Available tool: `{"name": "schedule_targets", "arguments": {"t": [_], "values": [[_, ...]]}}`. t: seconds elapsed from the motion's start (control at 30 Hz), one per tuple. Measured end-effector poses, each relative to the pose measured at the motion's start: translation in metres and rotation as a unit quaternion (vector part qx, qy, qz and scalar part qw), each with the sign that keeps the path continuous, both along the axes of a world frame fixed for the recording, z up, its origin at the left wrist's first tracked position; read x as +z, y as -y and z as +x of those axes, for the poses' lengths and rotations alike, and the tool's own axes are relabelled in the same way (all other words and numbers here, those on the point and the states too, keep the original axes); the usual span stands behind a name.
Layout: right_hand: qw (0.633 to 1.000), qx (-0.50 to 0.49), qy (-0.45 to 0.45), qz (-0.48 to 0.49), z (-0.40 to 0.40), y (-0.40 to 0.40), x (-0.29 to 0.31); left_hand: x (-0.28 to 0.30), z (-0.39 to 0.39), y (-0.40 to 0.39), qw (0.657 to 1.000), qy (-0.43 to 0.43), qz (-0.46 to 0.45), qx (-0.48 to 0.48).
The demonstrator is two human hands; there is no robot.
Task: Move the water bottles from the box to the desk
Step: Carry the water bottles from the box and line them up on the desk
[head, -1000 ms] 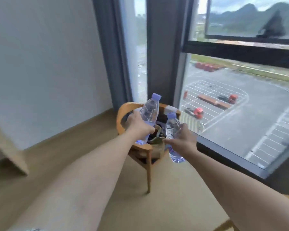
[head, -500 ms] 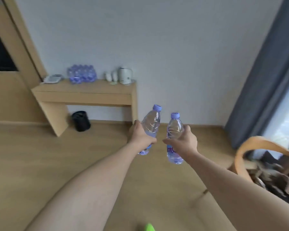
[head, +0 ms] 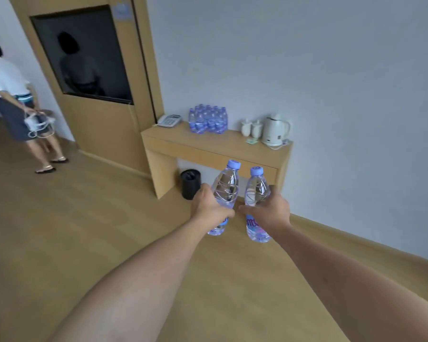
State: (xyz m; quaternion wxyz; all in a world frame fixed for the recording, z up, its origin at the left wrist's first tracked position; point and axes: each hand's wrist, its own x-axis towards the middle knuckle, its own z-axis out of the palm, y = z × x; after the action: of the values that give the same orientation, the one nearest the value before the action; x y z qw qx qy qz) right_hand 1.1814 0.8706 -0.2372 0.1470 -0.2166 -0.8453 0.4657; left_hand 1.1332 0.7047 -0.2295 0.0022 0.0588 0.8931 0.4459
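My left hand (head: 209, 208) grips a clear water bottle (head: 226, 186) with a purple cap, held upright and tilted slightly right. My right hand (head: 272, 211) grips a second clear water bottle (head: 256, 191) of the same kind, upright beside the first. Both are held out in front of me above the wooden floor. The wooden desk (head: 215, 146) stands against the grey wall ahead, apart from my hands. Several water bottles (head: 207, 119) stand grouped on its top. The box is out of view.
On the desk sit a white phone (head: 169, 119), two white cups (head: 251, 128) and a white kettle (head: 274, 130). A black bin (head: 190, 183) stands under the desk. A person (head: 17, 107) stands at the far left near a wooden panel with a dark screen (head: 84, 55).
My view has swung left from the window and chair to the desk wall. The desk is now nearer and more central. Both hands still hold their bottles.
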Motion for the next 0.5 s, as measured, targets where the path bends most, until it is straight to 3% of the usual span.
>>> {"name": "schedule_targets", "arguments": {"t": [0.3, 0.5], "values": [[0.999, 0.040, 0.012, -0.004, -0.194, 0.051, -0.017, -0.017, -0.190, 0.054, 0.998, -0.003, 0.016, 0.056], [0.999, 0.029, 0.029, 0.005, -0.328, 0.090, -0.015, -0.015, -0.335, 0.091, 0.999, -0.001, 0.012, 0.038]]}}
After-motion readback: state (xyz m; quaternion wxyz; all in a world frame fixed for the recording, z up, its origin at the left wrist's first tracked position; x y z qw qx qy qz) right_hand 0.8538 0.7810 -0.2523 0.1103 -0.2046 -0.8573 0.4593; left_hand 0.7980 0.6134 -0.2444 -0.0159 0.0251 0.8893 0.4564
